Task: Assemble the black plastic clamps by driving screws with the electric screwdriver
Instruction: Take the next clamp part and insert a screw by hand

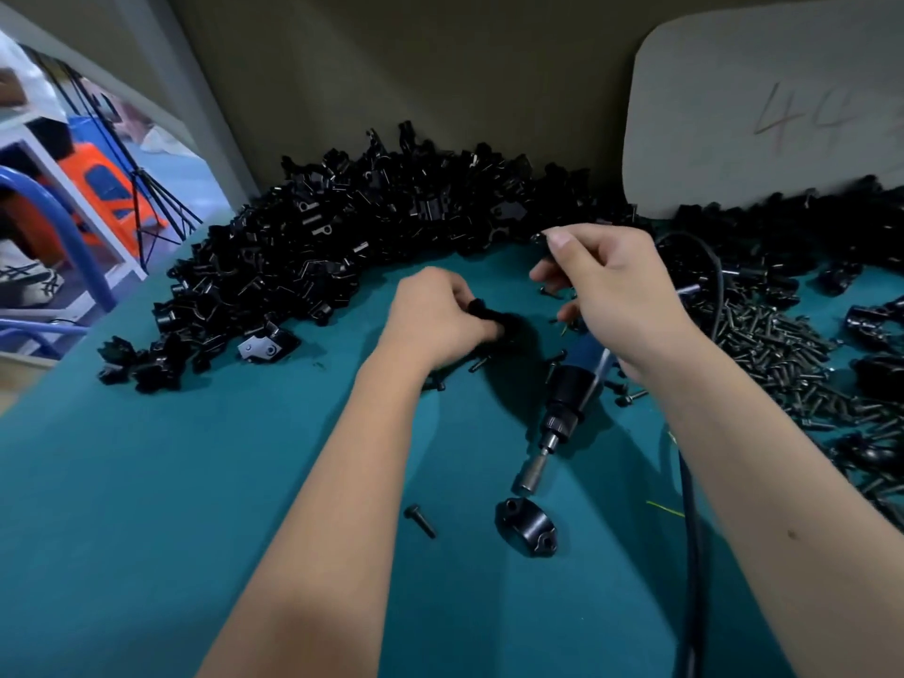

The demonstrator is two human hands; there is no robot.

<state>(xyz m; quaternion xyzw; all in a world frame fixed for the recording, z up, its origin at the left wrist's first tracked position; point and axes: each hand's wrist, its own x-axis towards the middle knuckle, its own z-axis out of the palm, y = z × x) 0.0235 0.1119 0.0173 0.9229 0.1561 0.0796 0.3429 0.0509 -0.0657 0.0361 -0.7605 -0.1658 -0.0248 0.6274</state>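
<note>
Head view | left hand (435, 318) grips small black plastic clamp (494, 319) | right hand (606, 291) pinches tiny dark screw (540, 237) | risk: screw may slip from fingertips, thin hold

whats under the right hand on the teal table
Under the right hand, the blue-and-black electric screwdriver lies on the teal table, tip toward the viewer, among loose dark screws. Its rear end is hidden by the hand.

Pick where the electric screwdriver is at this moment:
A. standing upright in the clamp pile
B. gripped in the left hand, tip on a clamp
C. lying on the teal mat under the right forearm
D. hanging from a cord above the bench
C: the electric screwdriver lies on the teal mat beneath the right forearm, while the right hand pinches a screw and the left hand grips a black clamp.
</note>
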